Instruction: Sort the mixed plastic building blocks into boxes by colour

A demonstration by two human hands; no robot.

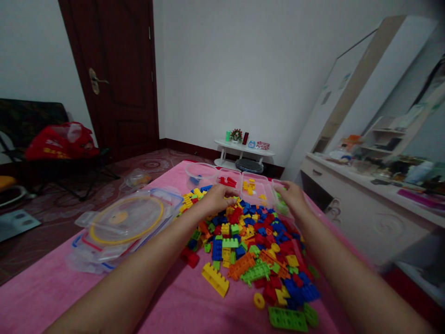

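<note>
A large heap of toy building bricks in red, blue, yellow, green and orange lies in front of me. My left hand is over the far left part of the heap, its thumb and fingers slightly apart, with nothing visible between them. At the far right, my right hand reaches the clear container with green bricks. Its fingers are curled together at the container, and whatever they hold is hidden. Beyond the heap stand a clear box with red bricks and another with yellow bricks.
A round clear tub with blue pieces stands at the far left. Stacked clear lids lie left on the pink cloth. A dresser flanks the right side; a low white shelf is by the wall.
</note>
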